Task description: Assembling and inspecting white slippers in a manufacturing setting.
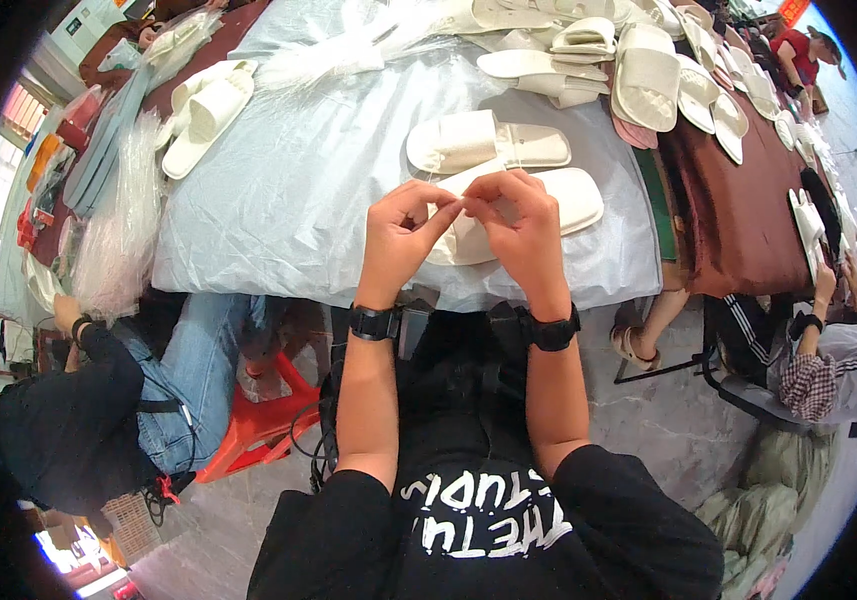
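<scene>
A pair of cream slippers lies in front of me on the pale grey sheet [278, 200] that covers the table. The farther slipper [448, 142] lies on its side of the pair in full view. My hands partly cover the nearer slipper [576, 195]. Above it, my left hand [398, 235] pinches thumb and forefinger together. My right hand [526, 232] makes the same pinch, its fingertips meeting the left ones. Whatever is between the fingertips is too small to make out. Each wrist wears a black band.
Many cream slippers [646, 75] are heaped at the far right. Another pair [210, 118] lies at the far left, near clear plastic bags [123, 235]. Co-workers sit on both sides; a red stool [258, 425] stands at the left. A brown-covered table [738, 215] adjoins on the right.
</scene>
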Demonstrator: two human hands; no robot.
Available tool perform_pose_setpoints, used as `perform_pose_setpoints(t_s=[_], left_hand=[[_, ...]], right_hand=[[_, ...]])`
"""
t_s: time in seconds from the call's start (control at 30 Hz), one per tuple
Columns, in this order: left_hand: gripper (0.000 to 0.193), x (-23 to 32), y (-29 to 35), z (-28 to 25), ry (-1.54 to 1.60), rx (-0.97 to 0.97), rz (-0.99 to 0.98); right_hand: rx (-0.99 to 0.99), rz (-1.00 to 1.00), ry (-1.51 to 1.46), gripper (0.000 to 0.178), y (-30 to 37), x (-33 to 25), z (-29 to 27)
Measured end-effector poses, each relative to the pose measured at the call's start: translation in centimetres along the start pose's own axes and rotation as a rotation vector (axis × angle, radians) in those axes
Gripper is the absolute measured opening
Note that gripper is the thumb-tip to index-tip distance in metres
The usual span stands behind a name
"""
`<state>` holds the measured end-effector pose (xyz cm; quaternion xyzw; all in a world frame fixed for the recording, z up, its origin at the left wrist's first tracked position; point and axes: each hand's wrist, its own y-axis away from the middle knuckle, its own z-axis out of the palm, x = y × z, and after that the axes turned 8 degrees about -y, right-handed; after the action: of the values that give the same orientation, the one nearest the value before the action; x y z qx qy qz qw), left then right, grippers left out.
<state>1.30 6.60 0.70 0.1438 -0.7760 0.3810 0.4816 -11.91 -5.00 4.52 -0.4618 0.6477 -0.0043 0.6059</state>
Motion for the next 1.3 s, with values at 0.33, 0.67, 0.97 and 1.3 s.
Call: perform_pose_setpoints(t_s=[0.33,0.67,0.97,1.3], left_hand=[[0.009,-0.7,0.2,-0.4,-0.076,-0.043,0.060],[0.033,0.7,-0.1,0.2,0.066,0.107,-0.164],[0.065,1.6,-0.3,-0.9,-0.365,-0.040,-0.105],[0.061,1.9,-0.1,-1.5,-0.346,-0.066,-0.102]], right_hand=[[-0.107,-0.106,0.092,0.006,-0.3,0.0,-0.8],[-0.035,-0.036,-0.103,0.022,-0.2,0.1,-1.3],[0.058,0.308,-0.247,0.037,-0.2,2.9,-3.2],[-0.069,0.334,-0.225,0.040,0.3,3.4,-2.8]])
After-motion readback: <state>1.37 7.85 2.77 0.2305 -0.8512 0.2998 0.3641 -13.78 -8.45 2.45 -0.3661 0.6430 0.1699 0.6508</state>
